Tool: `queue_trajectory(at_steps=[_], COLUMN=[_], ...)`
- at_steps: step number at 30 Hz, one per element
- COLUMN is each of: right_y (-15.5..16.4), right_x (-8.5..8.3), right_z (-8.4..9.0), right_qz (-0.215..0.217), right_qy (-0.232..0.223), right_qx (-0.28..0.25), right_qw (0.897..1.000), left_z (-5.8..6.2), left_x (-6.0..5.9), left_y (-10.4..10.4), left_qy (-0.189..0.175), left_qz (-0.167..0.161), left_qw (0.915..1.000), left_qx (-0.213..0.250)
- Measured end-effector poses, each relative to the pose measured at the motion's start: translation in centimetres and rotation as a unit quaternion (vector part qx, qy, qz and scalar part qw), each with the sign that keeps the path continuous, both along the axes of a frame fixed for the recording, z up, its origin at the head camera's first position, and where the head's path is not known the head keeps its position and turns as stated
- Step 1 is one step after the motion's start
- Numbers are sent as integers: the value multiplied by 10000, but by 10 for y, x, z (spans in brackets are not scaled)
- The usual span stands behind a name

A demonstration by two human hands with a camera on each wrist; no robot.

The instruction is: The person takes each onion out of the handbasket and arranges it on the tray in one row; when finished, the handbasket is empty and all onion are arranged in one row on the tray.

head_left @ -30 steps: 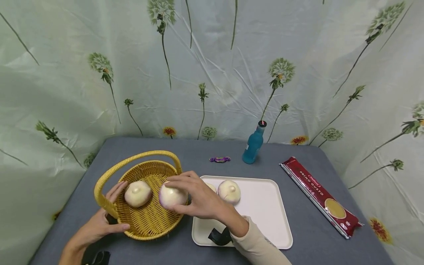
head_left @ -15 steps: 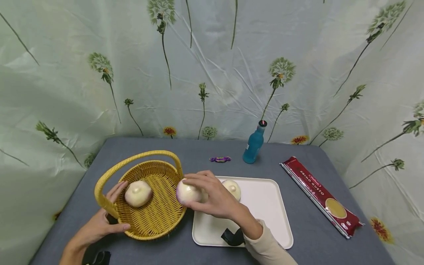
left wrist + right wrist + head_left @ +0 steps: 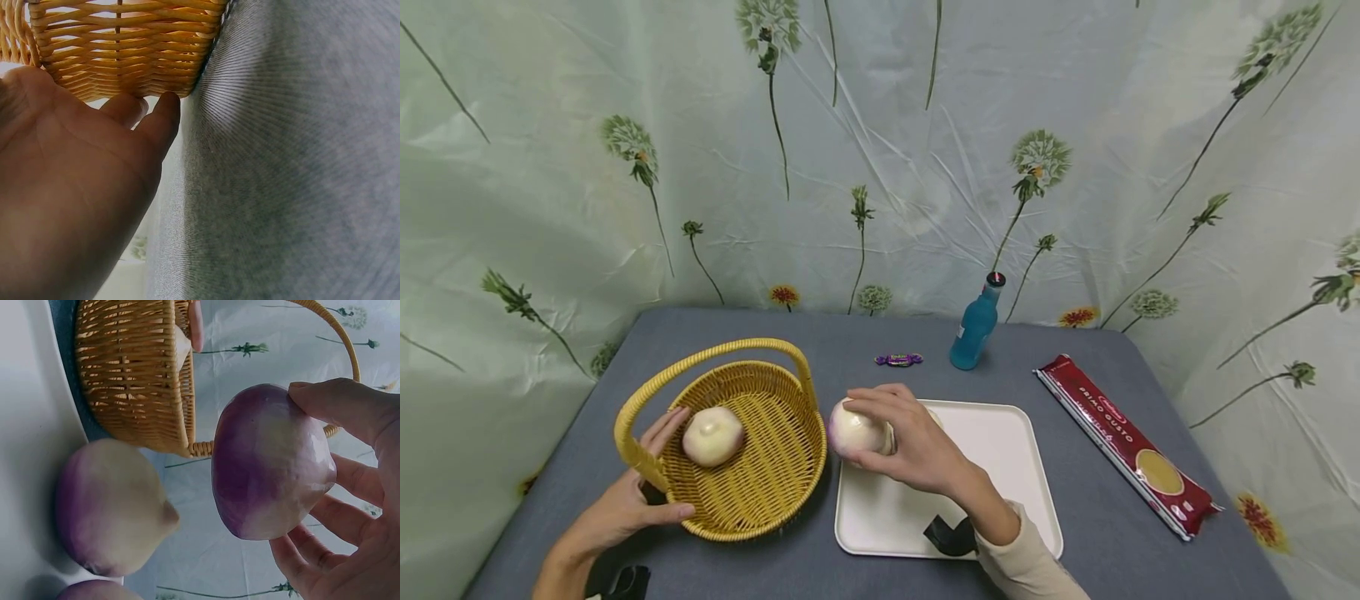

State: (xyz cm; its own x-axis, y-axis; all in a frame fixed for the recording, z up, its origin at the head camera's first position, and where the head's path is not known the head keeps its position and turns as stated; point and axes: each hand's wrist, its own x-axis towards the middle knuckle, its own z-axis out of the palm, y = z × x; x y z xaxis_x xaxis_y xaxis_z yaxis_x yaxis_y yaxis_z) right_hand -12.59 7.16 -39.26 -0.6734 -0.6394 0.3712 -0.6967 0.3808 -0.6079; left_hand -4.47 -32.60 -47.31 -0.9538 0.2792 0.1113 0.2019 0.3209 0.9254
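My right hand (image 3: 910,442) pinches a purple-and-white turnip (image 3: 856,432) between thumb and fingers, above the left edge of the white tray (image 3: 955,517). In the right wrist view this turnip (image 3: 269,462) is in the air, apart from a turnip (image 3: 112,506) on the tray; part of another turnip (image 3: 97,591) shows at the bottom edge. The hand mostly hides the tray's turnips in the head view. My left hand (image 3: 625,500) grips the yellow wicker basket (image 3: 752,500) at its left side, thumb over the near rim. One turnip (image 3: 713,437) lies inside the basket.
A wrapped purple candy (image 3: 898,361) and a blue bottle (image 3: 973,329) are toward the back of the grey table (image 3: 730,325). A red spaghetti packet (image 3: 1123,446) lies right of the tray. The basket's tall handle (image 3: 700,360) arches over it.
My right hand has moved rightward with its turnip, from over the basket to over the tray's left edge. The left hand and basket stay nearly where they were.
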Motion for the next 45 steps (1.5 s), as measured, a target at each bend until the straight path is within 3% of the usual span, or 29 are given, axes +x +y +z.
queue_trajectory(at_steps=[11, 21, 36, 45], right_y=[17, 30, 55, 65], right_x=[-2, -3, -6, -7], right_z=[-1, -3, -9, -14], right_qz=[-169, -441, -1021, -1099], right_qy=[126, 293, 58, 38], right_qx=[33, 86, 94, 223], right_qw=[9998, 9986, 9947, 9937], left_z=[-1, 1, 1, 2], left_x=[-1, 0, 0, -1], left_y=[1, 0, 0, 0], left_qy=[100, -121, -178, -156], left_qz=[-43, 6, 5, 71], left_qw=[9999, 9998, 9996, 9997], left_qx=[18, 171, 205, 185])
